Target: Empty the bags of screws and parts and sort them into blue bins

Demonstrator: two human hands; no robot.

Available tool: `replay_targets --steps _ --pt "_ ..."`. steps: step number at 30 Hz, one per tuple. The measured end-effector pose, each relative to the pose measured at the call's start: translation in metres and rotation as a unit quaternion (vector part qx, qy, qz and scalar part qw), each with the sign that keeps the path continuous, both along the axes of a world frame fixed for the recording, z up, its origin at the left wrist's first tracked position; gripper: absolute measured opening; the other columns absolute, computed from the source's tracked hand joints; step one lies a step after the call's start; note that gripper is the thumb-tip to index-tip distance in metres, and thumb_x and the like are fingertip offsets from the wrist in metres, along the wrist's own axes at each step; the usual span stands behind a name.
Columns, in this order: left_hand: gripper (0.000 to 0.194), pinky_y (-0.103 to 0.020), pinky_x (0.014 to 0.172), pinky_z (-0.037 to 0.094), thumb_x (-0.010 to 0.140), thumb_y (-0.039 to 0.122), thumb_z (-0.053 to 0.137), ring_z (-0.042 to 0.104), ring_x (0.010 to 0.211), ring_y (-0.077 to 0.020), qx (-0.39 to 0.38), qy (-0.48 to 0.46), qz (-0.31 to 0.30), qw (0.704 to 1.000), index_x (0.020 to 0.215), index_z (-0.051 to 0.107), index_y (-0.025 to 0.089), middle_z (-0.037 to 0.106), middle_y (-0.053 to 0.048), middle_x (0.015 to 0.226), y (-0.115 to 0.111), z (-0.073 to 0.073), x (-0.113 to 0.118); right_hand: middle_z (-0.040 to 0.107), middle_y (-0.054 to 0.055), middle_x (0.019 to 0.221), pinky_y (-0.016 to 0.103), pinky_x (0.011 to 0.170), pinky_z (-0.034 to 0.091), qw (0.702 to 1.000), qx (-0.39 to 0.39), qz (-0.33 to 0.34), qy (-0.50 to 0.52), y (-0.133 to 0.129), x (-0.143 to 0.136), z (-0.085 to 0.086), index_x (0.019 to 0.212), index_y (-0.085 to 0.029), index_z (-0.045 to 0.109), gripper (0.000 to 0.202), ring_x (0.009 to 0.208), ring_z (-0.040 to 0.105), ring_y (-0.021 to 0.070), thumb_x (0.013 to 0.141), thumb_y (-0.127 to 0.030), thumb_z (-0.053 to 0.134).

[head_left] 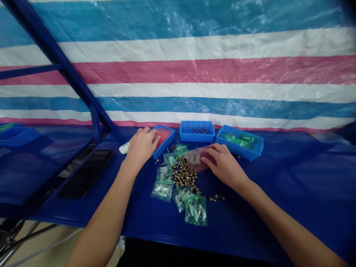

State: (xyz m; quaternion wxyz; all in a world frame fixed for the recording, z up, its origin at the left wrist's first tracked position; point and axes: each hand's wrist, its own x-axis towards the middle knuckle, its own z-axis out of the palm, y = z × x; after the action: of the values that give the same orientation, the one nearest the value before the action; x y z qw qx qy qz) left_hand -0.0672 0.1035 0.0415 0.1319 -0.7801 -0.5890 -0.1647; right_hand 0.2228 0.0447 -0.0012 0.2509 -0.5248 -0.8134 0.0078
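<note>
My left hand (143,145) is at the left blue bin (167,142), its fingers apart over the reddish bags (162,136) inside; whether it grips one is hidden. My right hand (221,161) pinches a reddish clear bag (197,158) with pale pieces in it, right of a heap of brass-coloured screws (183,173). Green-tinted bags with white pieces (196,212) lie around the left and front of the heap. The middle blue bin (197,137) has a few screws in it. Green bags (239,140) fill part of the right blue bin (251,152).
A black phone (86,173) and a white object (124,148) lie to the left on the blue table (155,228). Loose screws (217,198) are right of the bags. A blue metal frame (63,65) rises at the left before a striped sheet (194,70). Another blue bin (20,136) stands far left.
</note>
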Motion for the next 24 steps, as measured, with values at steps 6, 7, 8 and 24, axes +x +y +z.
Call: replay_targets --steps 6,7,8,24 --pt "0.034 -0.04 0.096 0.04 0.098 0.033 0.038 0.053 0.102 -0.025 0.019 -0.031 -0.166 0.985 0.116 0.063 0.018 0.064 -0.009 0.108 -0.018 -0.011 0.047 0.059 0.015 0.127 0.054 0.086 0.043 0.998 0.007 -0.03 -0.058 0.006 0.006 -0.012 0.146 -0.021 0.036 0.057 0.119 0.044 0.0364 0.092 -0.036 0.049" --pt "0.034 -0.039 0.096 0.04 0.098 0.034 0.039 0.053 0.101 -0.0242 0.002 -0.037 -0.199 0.979 0.116 0.063 0.018 0.064 -0.009 0.107 -0.02 -0.014 0.053 0.061 0.015 0.124 0.054 0.085 0.043 0.998 0.001 -0.025 -0.053 0.007 0.007 -0.012 0.148 -0.021 0.033 0.059 0.117 0.045 0.0362 0.092 -0.035 0.049" --pt "0.034 -0.039 0.096 0.04 0.098 0.034 0.04 0.053 0.101 -0.0237 -0.014 -0.044 -0.221 0.974 0.117 0.062 0.018 0.064 -0.008 0.107 -0.022 -0.018 0.058 0.062 0.014 0.12 0.053 0.084 0.043 0.999 -0.004 -0.022 -0.043 0.008 0.008 -0.012 0.148 -0.021 0.032 0.06 0.115 0.046 0.0358 0.092 -0.034 0.049" --pt "0.036 -0.036 0.091 0.046 0.084 0.037 0.066 0.056 0.105 -0.0225 -0.166 -0.283 -0.293 0.898 0.117 0.063 0.024 0.068 -0.005 0.111 -0.033 -0.024 0.077 0.061 0.005 0.104 0.037 0.085 0.047 0.967 0.172 0.08 0.172 -0.024 -0.007 0.034 0.122 -0.031 0.059 0.038 0.095 0.058 0.0204 0.092 -0.01 0.049"
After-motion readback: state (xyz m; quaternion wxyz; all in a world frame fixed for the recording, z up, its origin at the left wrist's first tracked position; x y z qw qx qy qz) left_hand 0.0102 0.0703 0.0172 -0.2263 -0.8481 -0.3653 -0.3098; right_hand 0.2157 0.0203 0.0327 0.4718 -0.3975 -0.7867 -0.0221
